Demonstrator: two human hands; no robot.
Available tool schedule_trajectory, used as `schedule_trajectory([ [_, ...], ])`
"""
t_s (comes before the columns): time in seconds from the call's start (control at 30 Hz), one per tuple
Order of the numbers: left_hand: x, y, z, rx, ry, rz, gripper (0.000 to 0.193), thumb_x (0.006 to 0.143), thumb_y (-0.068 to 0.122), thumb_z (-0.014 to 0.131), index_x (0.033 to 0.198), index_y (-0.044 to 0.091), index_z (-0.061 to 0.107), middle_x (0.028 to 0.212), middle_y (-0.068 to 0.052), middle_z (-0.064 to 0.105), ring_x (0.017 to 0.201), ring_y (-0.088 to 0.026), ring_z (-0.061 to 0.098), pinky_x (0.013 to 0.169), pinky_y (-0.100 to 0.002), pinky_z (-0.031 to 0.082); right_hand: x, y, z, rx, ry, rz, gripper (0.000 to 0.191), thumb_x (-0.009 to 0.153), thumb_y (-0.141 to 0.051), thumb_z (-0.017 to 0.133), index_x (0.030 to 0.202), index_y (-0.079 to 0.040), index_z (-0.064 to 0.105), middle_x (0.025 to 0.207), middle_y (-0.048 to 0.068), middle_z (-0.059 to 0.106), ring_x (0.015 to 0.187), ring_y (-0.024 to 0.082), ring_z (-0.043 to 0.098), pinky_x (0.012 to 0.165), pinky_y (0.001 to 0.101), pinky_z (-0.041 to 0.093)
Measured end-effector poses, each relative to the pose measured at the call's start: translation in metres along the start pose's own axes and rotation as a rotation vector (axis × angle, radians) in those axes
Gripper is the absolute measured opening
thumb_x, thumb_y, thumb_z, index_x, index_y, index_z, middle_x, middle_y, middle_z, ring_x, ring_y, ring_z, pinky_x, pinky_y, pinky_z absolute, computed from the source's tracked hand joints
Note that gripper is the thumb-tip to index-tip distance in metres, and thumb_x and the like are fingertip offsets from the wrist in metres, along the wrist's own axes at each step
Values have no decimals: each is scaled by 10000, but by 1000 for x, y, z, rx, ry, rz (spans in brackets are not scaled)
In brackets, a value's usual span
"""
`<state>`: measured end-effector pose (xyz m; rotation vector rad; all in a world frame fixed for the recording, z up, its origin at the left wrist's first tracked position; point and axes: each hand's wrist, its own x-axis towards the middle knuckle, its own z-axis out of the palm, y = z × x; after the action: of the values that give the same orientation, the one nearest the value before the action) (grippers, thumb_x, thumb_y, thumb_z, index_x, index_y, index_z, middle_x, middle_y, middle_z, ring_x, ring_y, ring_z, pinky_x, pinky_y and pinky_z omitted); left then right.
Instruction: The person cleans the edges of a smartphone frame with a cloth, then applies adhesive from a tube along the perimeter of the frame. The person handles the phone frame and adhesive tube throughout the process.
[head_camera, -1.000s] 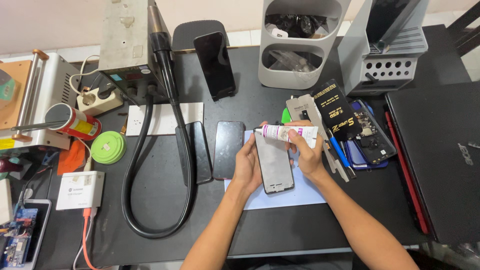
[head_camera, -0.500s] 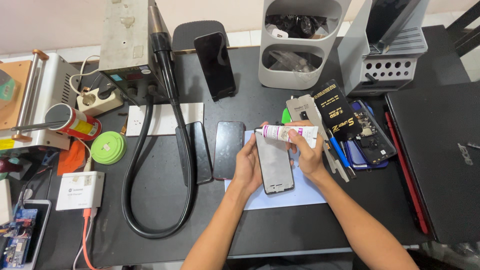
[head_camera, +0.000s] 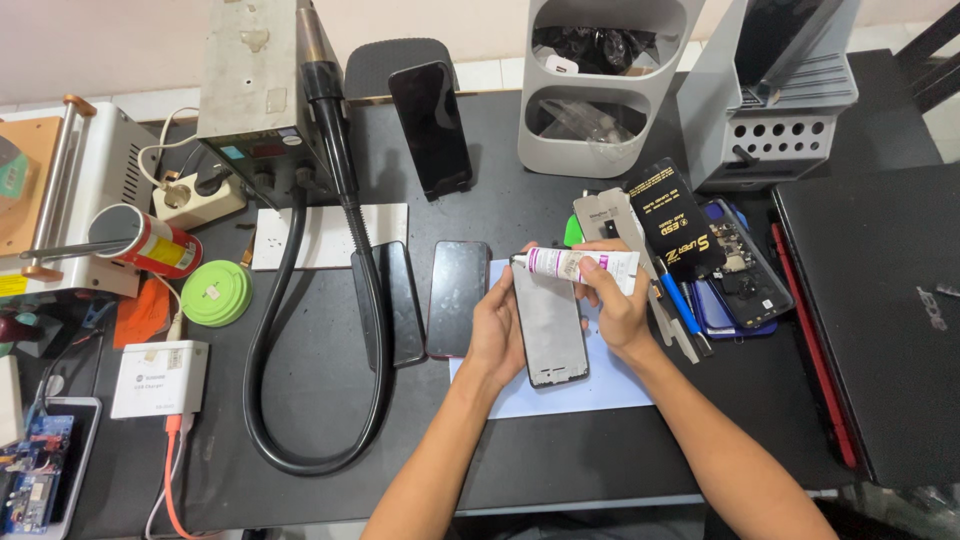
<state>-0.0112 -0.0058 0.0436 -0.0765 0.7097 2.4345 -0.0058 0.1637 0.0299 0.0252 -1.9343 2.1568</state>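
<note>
My left hand (head_camera: 497, 325) grips a flat grey phone frame (head_camera: 549, 320) by its left edge, holding it face up over a pale blue mat (head_camera: 590, 390). My right hand (head_camera: 612, 300) holds a small white and purple glue tube (head_camera: 580, 264) lying sideways, its tip at the frame's top left corner. Two dark phones (head_camera: 458, 297) lie flat just left of my left hand.
A black hose (head_camera: 370, 300) loops from a grey hot-air station (head_camera: 252, 85). A phone (head_camera: 430, 128) leans upright at the back. Tools and phone parts (head_camera: 700, 260) are piled to the right, beside a black laptop (head_camera: 890, 320). A grey organiser (head_camera: 600, 85) and a green disc (head_camera: 216, 293) stand around.
</note>
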Motion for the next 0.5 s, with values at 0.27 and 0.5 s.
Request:
schedule_trajectory([
  [0.27,1,0,-3,-44,-26,-6,528,1106,406,228,1585,202,315,1381,-166,577,1194,-344,628,949,-567,566,-2,0,0,-16,8,0,280,993,-209,601,1149,22,638,804,56,645,637,67,524,545,215,387],
  [0.5,1,-1,-4,-41,-22,5,524,1106,401,237,1581,196,324,1382,-158,582,1197,-342,626,950,-569,565,-2,1,0,-12,11,-18,270,993,-199,598,1148,17,642,816,51,647,648,67,541,547,216,391],
])
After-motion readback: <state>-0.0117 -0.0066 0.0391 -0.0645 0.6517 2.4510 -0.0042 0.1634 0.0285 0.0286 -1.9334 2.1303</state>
